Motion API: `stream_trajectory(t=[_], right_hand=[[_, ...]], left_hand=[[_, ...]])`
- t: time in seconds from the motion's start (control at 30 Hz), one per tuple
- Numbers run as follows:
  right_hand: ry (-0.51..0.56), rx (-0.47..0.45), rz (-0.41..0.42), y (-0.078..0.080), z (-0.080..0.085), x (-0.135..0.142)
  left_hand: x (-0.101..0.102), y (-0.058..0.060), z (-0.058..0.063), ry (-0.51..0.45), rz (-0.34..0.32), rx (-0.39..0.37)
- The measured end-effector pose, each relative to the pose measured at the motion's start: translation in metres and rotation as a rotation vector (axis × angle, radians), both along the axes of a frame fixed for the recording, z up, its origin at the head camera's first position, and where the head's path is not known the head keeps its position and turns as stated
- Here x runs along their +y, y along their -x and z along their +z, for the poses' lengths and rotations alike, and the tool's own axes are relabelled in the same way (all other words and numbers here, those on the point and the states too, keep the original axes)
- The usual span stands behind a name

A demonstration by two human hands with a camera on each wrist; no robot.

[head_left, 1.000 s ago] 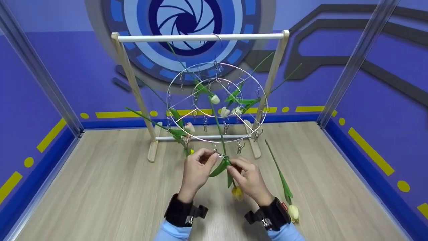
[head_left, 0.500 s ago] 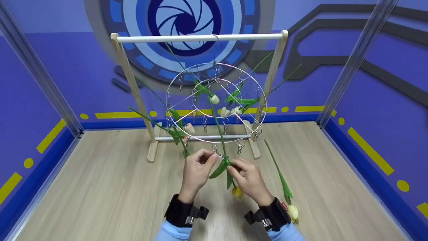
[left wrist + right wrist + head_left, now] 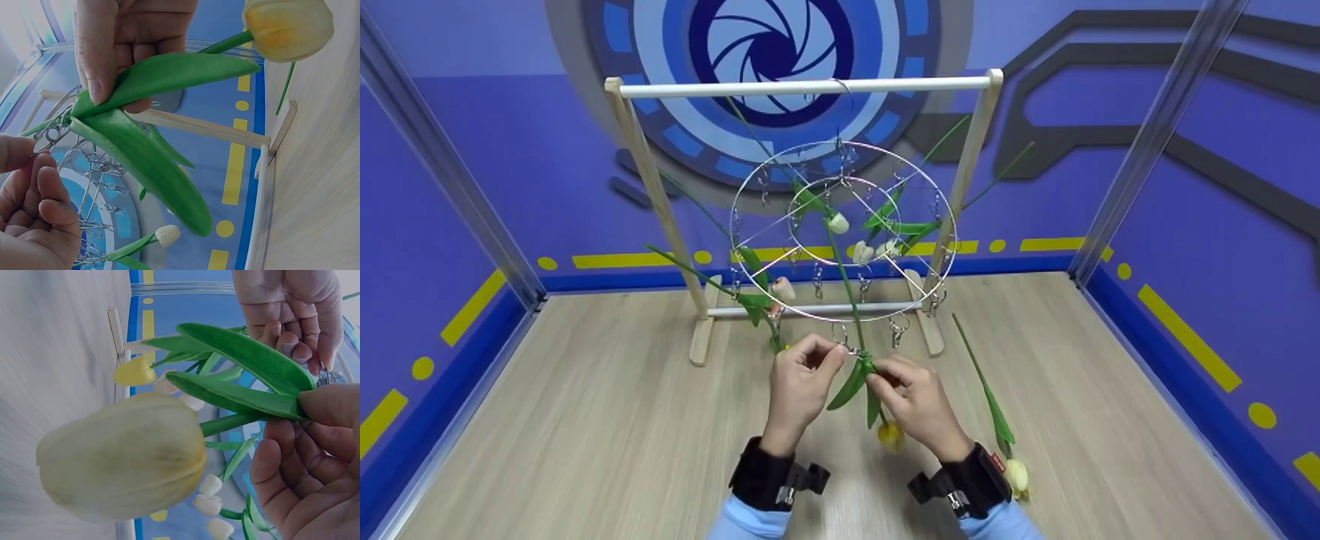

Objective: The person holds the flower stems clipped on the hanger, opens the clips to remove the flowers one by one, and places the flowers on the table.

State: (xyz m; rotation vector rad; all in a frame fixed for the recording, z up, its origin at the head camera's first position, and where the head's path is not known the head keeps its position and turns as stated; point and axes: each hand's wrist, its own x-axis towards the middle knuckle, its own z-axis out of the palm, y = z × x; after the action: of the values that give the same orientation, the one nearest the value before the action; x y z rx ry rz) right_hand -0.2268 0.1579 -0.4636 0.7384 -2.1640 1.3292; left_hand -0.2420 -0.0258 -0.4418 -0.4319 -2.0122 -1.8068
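Observation:
My left hand [image 3: 802, 382] pinches a small metal clip [image 3: 52, 133] between thumb and fingertips, just under the round wire hanger [image 3: 844, 320]. The clip sits at the leaf base of an artificial yellow tulip [image 3: 890, 435], its bloom pointing down and its stem running up across the hanger. With thumb and fingers, my right hand [image 3: 916, 397] holds this tulip by the stem where the leaves [image 3: 247, 365] begin. Thumb and clip are close together in the right wrist view, and the clip's jaws are partly hidden there.
The hanger hangs from a rack's white bar [image 3: 802, 87]. Several tulips are clipped on it, among them a white tulip [image 3: 838, 223] and a pinkish one [image 3: 783, 288]. A pale yellow tulip [image 3: 1016, 476] lies on the table right of my right hand. Bare clips [image 3: 898, 332] dangle nearby.
Both hands keep their grips and stay almost in place. The held tulip's leaves and bloom have sunk slightly. At the left, a hanging tulip has swayed a little.

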Motion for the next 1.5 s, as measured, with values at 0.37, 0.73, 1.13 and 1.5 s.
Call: stream_trajectory(t=[0.37, 0.73, 1.13, 1.5], right_hand=[[-0.032, -0.026, 0.007, 0.000, 0.001, 0.002], [-0.047, -0.022, 0.011, 0.000, 0.002, 0.004], [-0.086, -0.010, 0.010, 0.001, 0.002, 0.007], [-0.129, -0.093, 0.008, -0.003, 0.007, 0.016]], left_hand=[[-0.001, 0.000, 0.000, -0.018, -0.017, 0.025], [0.001, 0.000, -0.001, -0.061, -0.009, 0.042], [0.002, -0.001, 0.001, -0.069, -0.008, 0.037], [-0.006, 0.001, 0.001, -0.030, 0.064, 0.081]])
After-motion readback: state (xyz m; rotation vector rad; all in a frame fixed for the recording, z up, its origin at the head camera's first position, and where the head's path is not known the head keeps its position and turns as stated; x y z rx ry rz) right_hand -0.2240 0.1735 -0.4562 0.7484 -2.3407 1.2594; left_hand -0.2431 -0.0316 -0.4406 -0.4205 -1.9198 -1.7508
